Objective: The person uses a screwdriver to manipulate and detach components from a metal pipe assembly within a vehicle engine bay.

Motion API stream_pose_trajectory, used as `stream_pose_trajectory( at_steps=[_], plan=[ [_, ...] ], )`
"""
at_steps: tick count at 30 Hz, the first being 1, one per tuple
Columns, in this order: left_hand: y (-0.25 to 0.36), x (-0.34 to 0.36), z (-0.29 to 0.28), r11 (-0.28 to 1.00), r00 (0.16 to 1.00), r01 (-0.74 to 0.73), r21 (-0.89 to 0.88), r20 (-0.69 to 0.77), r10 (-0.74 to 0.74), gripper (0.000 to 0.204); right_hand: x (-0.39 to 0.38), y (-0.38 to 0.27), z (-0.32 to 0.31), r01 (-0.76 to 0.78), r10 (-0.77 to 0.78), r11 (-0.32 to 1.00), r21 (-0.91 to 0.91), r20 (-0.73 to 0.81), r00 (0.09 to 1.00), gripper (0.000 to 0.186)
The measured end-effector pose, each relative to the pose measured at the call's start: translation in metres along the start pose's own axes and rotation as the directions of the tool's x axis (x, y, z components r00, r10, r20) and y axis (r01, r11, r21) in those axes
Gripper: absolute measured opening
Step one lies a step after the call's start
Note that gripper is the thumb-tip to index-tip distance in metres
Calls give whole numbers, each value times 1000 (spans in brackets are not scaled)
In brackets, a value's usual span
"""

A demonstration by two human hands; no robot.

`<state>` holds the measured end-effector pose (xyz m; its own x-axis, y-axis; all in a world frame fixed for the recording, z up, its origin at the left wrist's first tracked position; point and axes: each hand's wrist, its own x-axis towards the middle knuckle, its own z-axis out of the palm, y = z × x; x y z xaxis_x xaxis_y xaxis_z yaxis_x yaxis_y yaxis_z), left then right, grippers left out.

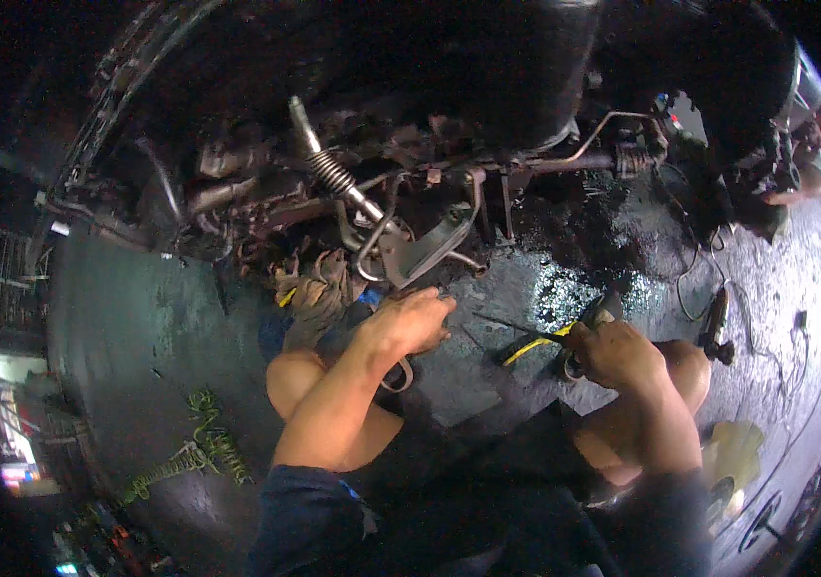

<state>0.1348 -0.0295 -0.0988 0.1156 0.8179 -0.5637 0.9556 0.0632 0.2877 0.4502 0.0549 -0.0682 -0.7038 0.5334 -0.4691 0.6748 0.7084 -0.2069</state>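
My left hand (415, 322) is closed just below the lower end of a grey metal bracket (434, 248) with bent tubes. Whether it touches the bracket, or holds anything, I cannot make out. In my right hand (617, 356) is a dark tool with a long thin shaft (526, 328), its tip pointing left toward my left hand. A yellow strip (537, 346) runs close beside that shaft; whether it belongs to the tool is unclear. Above the bracket, a shiny rod with a coiled section (333, 175) slants up and left.
Dark machinery with a long pipe (593, 162) spans the far side. Crumpled brownish cloth or gloves (324, 293) lie left of my left hand. A yellow-green coiled hose (199, 452) is on the floor at left. Wet patches (564, 288) and a thin cable (689, 279) lie to the right.
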Motion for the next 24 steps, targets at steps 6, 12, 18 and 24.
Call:
stream_pose_trajectory(
  at_steps=[6,12,18,24],
  plan=[
    [13,9,0,989,988,-138,57,-60,142,49,3,16,19,40,-42,994,-100,-19,999,27],
    [20,17,-5,990,989,-132,42,-56,134,48,9,7,11,17,-14,999,-28,103,995,31],
    [20,16,-5,992,992,-125,4,-10,125,52,12,3,17,111,-111,993,-30,25,994,31],
    [5,7,-1,984,977,-175,36,-114,178,46,15,-7,16,113,-109,991,-78,51,993,32]
  ],
)
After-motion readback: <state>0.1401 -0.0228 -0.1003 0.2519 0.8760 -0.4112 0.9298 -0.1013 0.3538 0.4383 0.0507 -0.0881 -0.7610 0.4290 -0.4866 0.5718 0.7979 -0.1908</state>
